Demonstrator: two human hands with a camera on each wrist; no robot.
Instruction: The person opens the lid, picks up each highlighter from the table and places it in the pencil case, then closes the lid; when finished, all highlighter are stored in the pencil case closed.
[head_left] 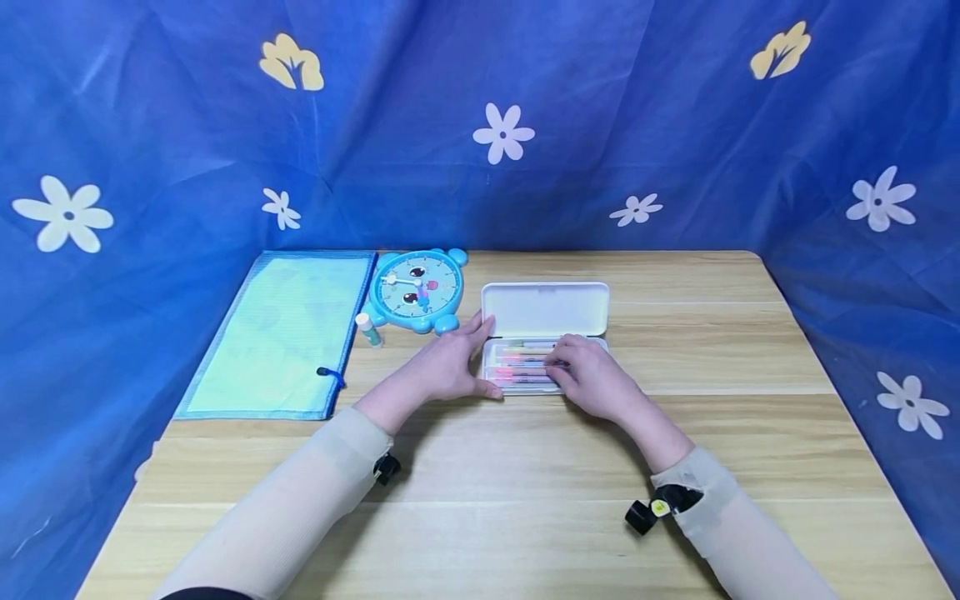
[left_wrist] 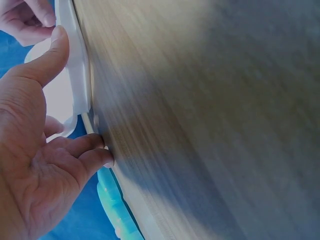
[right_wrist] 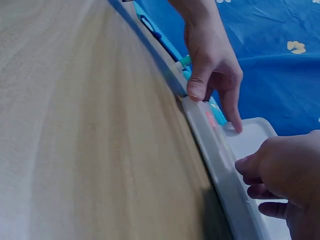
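A white pencil case (head_left: 545, 310) lies with its lid raised, and several coloured pens (head_left: 521, 364) lie inside it. My left hand (head_left: 450, 364) touches the case's left end. Its thumb is at the near corner and a finger reaches to the lid, as the right wrist view shows; the other fingers (left_wrist: 95, 157) are near the tabletop. Over the right part of the tray is my right hand (head_left: 594, 377), its fingers bent at the pens. In the right wrist view its fingertips (right_wrist: 245, 165) are above the case rim; whether they pinch a pen is hidden.
Left of the case lie a blue toy clock (head_left: 417, 287) with a face, a small glue stick (head_left: 369, 330), and a light-blue zip folder (head_left: 277, 333). A blue flowered cloth (head_left: 420, 167) hangs behind the wooden table (head_left: 480, 500).
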